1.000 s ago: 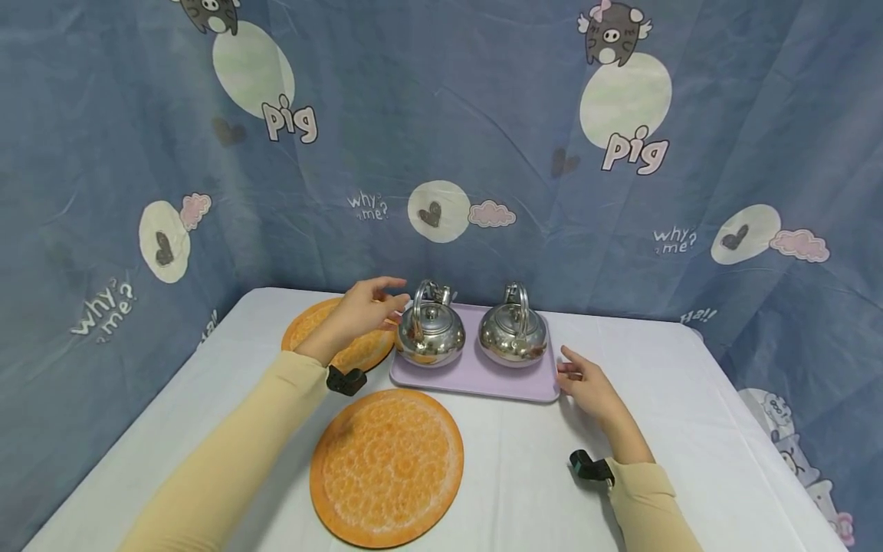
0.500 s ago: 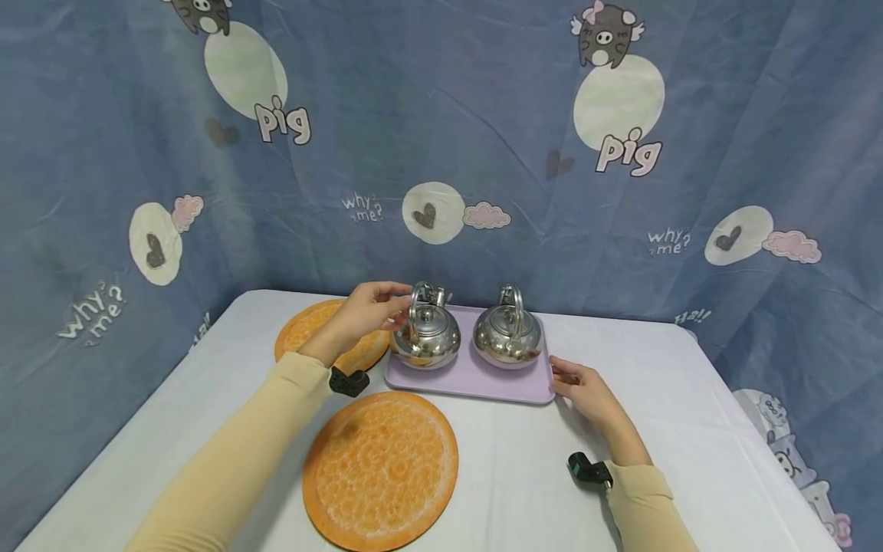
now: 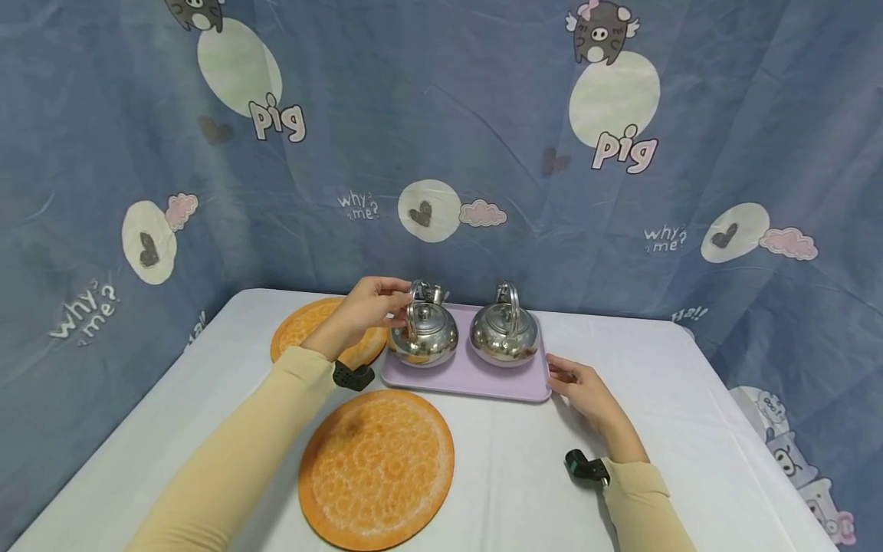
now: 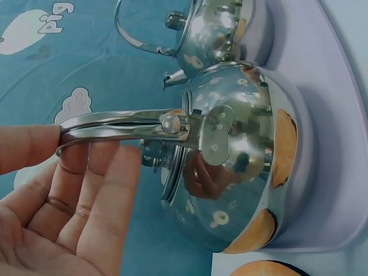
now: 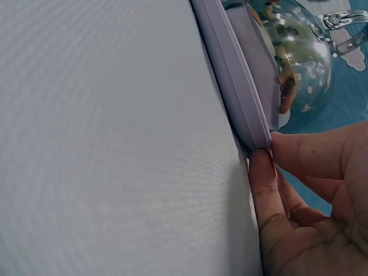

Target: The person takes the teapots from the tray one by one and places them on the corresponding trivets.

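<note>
Steel kettle on the left (image 3: 429, 343): stood upright on the left part of the purple tray (image 3: 461, 379); judged stiff and slick on its round body, weight hard to tell with the lid on
Handle (image 4: 121, 133): pinched between thumb and fingers of the left hand (image 3: 370, 307); likely the surest hold, being arched above the lid
Tray rim (image 5: 233, 86): pinched at the right side by the right hand (image 3: 582, 388); apparently light and rigid, easily tipped if raised on one side
Right kettle (image 3: 506, 335): stood upright, apart from the left one
Edges: far side closely backed by the curtain (image 3: 476, 264); left side flanked by the far mat (image 3: 303, 330), near side by the near mat (image 3: 378, 471)
Room: more offered by the table (image 3: 534, 468) to the right and near right
</note>
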`<state>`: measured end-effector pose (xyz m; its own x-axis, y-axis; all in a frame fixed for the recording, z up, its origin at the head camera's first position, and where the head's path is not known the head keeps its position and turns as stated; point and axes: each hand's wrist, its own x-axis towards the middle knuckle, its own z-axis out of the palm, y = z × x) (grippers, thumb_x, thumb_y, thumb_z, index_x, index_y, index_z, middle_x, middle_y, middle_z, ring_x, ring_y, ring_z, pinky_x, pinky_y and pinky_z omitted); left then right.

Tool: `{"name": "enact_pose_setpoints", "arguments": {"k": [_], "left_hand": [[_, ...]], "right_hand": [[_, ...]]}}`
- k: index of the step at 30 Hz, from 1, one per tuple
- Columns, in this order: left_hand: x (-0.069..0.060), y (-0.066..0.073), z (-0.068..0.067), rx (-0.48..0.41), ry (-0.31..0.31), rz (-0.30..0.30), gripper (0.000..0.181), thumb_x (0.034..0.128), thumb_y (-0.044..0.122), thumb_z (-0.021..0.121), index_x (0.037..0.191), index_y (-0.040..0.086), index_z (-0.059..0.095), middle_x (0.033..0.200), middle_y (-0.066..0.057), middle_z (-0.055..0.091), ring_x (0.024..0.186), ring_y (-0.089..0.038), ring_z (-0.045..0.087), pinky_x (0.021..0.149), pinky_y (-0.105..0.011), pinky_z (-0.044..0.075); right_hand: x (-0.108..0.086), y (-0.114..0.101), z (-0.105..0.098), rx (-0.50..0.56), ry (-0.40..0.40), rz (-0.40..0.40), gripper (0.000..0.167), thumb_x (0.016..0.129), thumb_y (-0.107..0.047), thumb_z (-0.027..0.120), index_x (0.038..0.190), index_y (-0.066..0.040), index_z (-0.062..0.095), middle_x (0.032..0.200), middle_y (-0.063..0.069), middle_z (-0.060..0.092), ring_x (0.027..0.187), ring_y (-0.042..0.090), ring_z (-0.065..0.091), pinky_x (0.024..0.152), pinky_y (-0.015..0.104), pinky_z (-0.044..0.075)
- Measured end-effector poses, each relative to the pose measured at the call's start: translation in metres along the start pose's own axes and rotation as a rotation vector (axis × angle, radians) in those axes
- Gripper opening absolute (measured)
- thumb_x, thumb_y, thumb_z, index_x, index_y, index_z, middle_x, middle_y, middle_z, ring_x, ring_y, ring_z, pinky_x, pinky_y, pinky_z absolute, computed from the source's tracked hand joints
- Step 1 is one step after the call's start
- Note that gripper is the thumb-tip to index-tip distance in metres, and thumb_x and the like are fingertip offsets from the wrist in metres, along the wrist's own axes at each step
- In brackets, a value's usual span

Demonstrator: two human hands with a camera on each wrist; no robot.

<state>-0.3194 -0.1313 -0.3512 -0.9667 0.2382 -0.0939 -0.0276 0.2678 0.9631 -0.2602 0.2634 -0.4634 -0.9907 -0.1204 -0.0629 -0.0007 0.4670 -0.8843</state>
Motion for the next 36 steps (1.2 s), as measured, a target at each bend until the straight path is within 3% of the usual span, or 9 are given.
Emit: {"name": "enact_pose_setpoints", "arguments": {"k": [9, 12, 18, 25, 36], "left_hand": [[0.0026, -0.0014, 0.0024, -0.041, 0.007, -0.013, 0.049, 0.1107, 0.021, 0.063, 0.156, 0.004, 0.054, 0.133, -0.015, 0.063, 0.093, -0.015, 0.063, 0.108, -0.048, 0.061], [0.0038, -0.0018, 0.0026, -0.043, 0.006, -0.01, 0.05, 0.1103, 0.021, 0.064, 0.157, 0.005, 0.053, 0.132, -0.015, 0.063, 0.093, -0.015, 0.061, 0.108, -0.05, 0.06], [0.0047, 0.0, 0.0031, -0.022, 0.02, -0.006, 0.048, 0.11, 0.02, 0.063, 0.155, 0.005, 0.055, 0.114, -0.006, 0.064, 0.091, -0.016, 0.061, 0.106, -0.051, 0.062], [0.0026, 0.0049, 0.0053, 0.007, 0.039, 0.004, 0.044, 0.1105, 0.018, 0.062, 0.153, 0.005, 0.058, 0.116, -0.007, 0.066, 0.091, -0.016, 0.062, 0.103, -0.05, 0.063], [0.001, 0.006, 0.0014, 0.016, 0.056, 0.018, 0.043, 0.1106, 0.017, 0.061, 0.151, 0.003, 0.059, 0.118, -0.01, 0.065, 0.092, -0.017, 0.061, 0.098, -0.046, 0.065]], "right_hand": [[-0.0009, -0.0028, 0.0013, 0.029, -0.001, -0.027, 0.056, 0.105, 0.002, 0.062, 0.157, 0.012, 0.044, 0.146, 0.035, 0.059, 0.131, 0.038, 0.06, 0.086, 0.006, 0.047], [-0.0007, -0.0025, 0.0018, 0.028, 0.0, -0.03, 0.056, 0.105, 0.002, 0.062, 0.156, 0.013, 0.044, 0.145, 0.035, 0.059, 0.131, 0.039, 0.06, 0.086, 0.006, 0.048], [0.0008, -0.0005, 0.0021, 0.026, 0.005, -0.02, 0.056, 0.105, 0.003, 0.062, 0.157, 0.012, 0.044, 0.144, 0.034, 0.06, 0.129, 0.036, 0.061, 0.085, 0.006, 0.048], [0.0009, -0.0014, 0.0015, 0.038, 0.004, -0.016, 0.056, 0.105, 0.003, 0.061, 0.157, 0.012, 0.043, 0.145, 0.034, 0.059, 0.13, 0.037, 0.06, 0.085, 0.005, 0.047], [0.001, -0.0003, 0.0017, 0.031, 0.008, -0.002, 0.055, 0.105, 0.004, 0.061, 0.156, 0.012, 0.045, 0.144, 0.032, 0.06, 0.119, 0.02, 0.062, 0.086, 0.006, 0.049]]}}
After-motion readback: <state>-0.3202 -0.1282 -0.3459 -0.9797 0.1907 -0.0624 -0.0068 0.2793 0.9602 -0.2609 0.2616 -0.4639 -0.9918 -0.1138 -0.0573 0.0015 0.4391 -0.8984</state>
